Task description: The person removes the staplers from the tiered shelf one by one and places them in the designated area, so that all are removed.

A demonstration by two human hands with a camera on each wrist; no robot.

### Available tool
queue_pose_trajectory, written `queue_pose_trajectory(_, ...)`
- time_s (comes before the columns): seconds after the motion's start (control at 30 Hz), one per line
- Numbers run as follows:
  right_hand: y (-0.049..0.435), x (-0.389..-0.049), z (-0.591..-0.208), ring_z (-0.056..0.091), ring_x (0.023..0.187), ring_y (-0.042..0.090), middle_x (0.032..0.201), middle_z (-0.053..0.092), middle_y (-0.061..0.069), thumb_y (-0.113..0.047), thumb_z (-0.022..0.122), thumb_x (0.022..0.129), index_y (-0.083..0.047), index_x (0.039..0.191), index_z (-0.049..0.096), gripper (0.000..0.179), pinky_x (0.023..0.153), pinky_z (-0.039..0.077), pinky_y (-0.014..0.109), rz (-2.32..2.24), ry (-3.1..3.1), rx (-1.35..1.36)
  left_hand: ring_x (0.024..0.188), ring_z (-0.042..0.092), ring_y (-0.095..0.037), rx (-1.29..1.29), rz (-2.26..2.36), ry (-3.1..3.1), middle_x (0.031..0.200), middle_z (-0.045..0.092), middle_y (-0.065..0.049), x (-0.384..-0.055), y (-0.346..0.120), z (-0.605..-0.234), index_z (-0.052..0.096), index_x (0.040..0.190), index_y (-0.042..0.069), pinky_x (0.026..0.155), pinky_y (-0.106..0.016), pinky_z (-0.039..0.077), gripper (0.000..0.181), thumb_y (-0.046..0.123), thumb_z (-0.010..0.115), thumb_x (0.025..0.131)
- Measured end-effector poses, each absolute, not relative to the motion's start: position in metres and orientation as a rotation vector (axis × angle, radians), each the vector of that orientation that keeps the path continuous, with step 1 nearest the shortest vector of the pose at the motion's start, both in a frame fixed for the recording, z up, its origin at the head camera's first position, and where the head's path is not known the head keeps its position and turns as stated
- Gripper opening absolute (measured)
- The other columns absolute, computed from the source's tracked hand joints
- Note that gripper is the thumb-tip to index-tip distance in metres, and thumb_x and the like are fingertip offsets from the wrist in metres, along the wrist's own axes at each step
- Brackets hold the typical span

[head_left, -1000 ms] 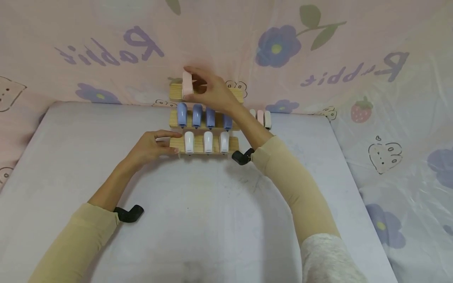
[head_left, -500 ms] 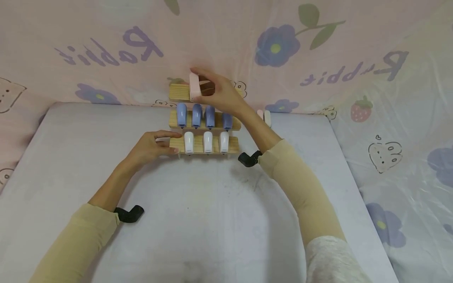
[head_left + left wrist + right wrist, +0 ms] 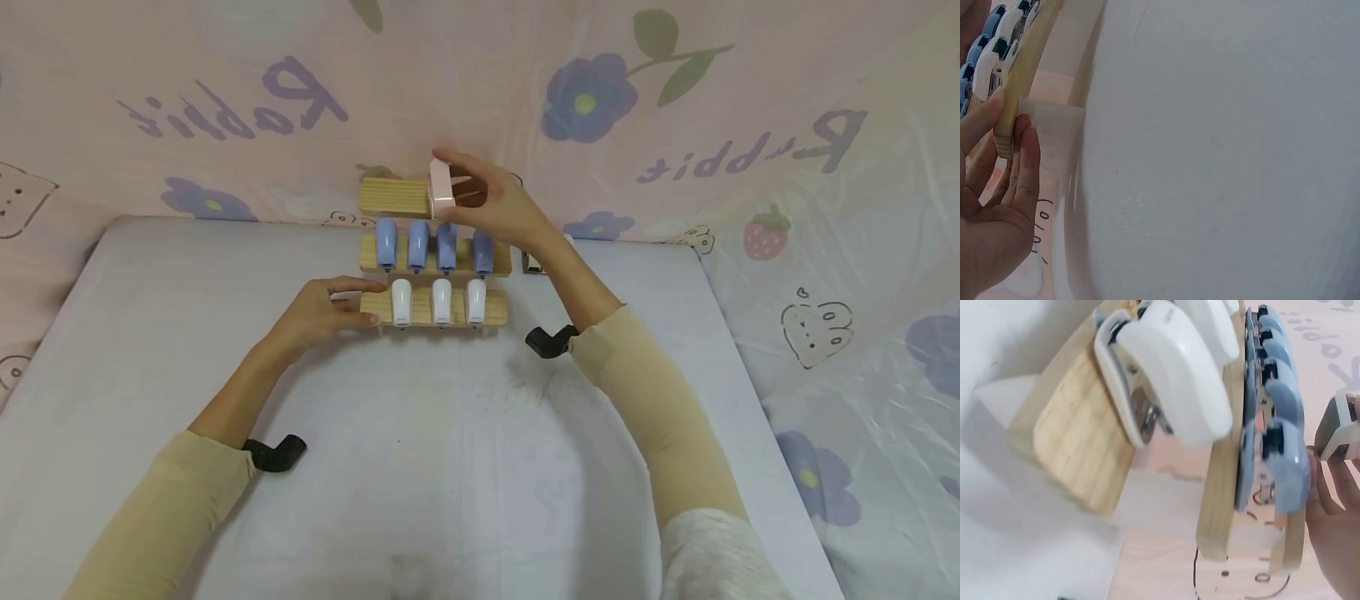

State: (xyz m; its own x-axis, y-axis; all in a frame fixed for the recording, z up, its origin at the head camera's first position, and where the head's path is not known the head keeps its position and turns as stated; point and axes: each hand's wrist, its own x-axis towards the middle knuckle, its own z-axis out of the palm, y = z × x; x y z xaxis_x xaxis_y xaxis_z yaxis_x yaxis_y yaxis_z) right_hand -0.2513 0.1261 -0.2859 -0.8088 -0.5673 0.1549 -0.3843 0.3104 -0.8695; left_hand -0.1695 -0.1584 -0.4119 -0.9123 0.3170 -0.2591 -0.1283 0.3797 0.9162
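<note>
My right hand (image 3: 506, 208) holds a pale pink stapler (image 3: 442, 187) between thumb and fingers at the top board (image 3: 393, 197) of a three-tier wooden rack. That stapler stands near the middle of the board, and the hand hides the board's right part. Several blue staplers (image 3: 386, 242) stand in a row on the middle tier. Three white staplers (image 3: 441, 302) sit on the lowest board (image 3: 495, 308). My left hand (image 3: 318, 312) grips this board's left end; in the left wrist view its thumb is above the wood (image 3: 1009, 125) and fingers are below.
Partly hidden by the right forearm, more small staplers (image 3: 532, 260) lie on the table (image 3: 420, 458) right of the rack. A printed curtain (image 3: 465, 83) hangs right behind the rack. Black wrist cameras (image 3: 277, 454) stick out from both wrists.
My right hand has slid rightward with the pink stapler, from the top board's left end to about its middle. The left hand keeps its place on the rack.
</note>
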Motion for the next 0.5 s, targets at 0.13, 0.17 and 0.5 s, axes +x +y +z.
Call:
queue_pose_trajectory(0.13, 0.139, -0.262, -0.298, 0.057, 0.119, 0.026, 0.146, 0.049, 0.008, -0.006, 0.075, 0.087, -0.011, 0.152, 0.040, 0.075, 0.102, 0.046, 0.038, -1.541, 2.382, -0.897, 0.110, 0.065, -0.024, 0.157, 1.536, 2.259, 0.130, 0.063, -0.012, -0.169, -0.158, -0.411, 0.065, 0.132, 0.015, 0.086, -0.031, 0.050, 0.057, 0.028, 0.085, 0.080)
queue_pose_trajectory(0.17, 0.143, -0.264, -0.301, 0.058, 0.118, 0.026, 0.145, 0.050, 0.009, -0.006, 0.075, 0.087, -0.011, 0.152, 0.040, 0.075, 0.102, 0.046, 0.039, -1.555, 2.377, -0.908, 0.113, 0.064, -0.026, 0.157, 1.530, 2.265, 0.133, 0.061, -0.012, -0.169, -0.159, -0.411, 0.065, 0.132, 0.015, 0.087, -0.032, 0.049, 0.057, 0.028, 0.085, 0.080)
queue_pose_trajectory(0.5, 0.165, -0.265, -0.304, 0.058, 0.116, 0.028, 0.136, 0.054, 0.012, -0.004, 0.076, 0.086, -0.012, 0.149, 0.046, 0.071, 0.102, 0.046, 0.040, -1.632, 2.353, -0.883, 0.122, 0.058, -0.033, 0.169, 1.494, 2.313, 0.146, 0.050, -0.011, -0.171, -0.159, -0.412, 0.065, 0.133, 0.016, 0.093, -0.042, 0.048, 0.059, 0.032, 0.085, 0.080)
